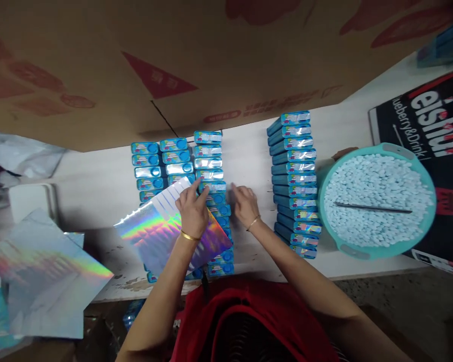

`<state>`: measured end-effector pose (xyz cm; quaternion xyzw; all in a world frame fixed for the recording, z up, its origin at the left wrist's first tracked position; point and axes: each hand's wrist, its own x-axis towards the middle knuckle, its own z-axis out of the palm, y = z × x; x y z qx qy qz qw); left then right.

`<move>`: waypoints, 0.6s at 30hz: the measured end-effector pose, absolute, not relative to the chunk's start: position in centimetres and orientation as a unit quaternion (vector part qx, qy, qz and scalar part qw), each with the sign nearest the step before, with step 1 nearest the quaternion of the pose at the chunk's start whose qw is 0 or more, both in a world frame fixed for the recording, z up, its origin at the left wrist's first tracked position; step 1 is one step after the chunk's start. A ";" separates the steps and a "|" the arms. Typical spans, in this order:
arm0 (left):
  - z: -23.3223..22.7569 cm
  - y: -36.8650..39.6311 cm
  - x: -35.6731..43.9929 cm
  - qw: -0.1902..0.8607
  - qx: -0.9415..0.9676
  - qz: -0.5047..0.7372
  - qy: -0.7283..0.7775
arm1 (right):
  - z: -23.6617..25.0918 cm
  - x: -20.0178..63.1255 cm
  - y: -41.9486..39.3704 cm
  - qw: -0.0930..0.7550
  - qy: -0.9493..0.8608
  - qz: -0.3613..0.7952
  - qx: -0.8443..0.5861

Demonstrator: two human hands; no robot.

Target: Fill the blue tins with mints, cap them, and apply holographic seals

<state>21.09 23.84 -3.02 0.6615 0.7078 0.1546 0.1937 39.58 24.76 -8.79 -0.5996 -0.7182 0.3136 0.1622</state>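
We see a big cardboard box (211, 60) over the far side of the white table (249, 161). On the right stands a teal basin (377, 251) full of pale tablets, with a thin stick lying on them. Blue boxes (294, 181) lie in rows on the table. Our left hand (192, 211) grips a shiny holographic sheet (154, 231) over the middle rows. Our right hand (244, 203) is open, its fingers on the table just beside one row.
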 end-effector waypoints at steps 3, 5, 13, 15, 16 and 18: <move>-1.5 23.2 16.1 0.158 0.641 0.222 0.718 | -6.2 37.5 25.4 0.224 -0.749 0.281 -0.556; -1.0 22.4 12.2 0.112 0.613 0.215 0.752 | -4.5 34.3 25.6 0.242 -0.801 0.299 -0.459; -3.1 20.7 6.7 0.086 0.637 0.054 0.764 | -5.3 23.8 24.1 0.097 -0.880 0.327 -0.330; -3.3 20.3 7.1 0.063 0.632 0.061 0.770 | -5.7 23.7 23.9 0.089 -0.879 0.323 -0.339; -3.4 20.1 7.3 0.054 0.630 0.067 0.771 | -5.7 23.8 23.8 0.086 -0.877 0.324 -0.344; -3.3 19.5 7.5 0.045 0.634 0.080 0.768 | -5.6 24.0 23.8 0.079 -0.874 0.329 -0.350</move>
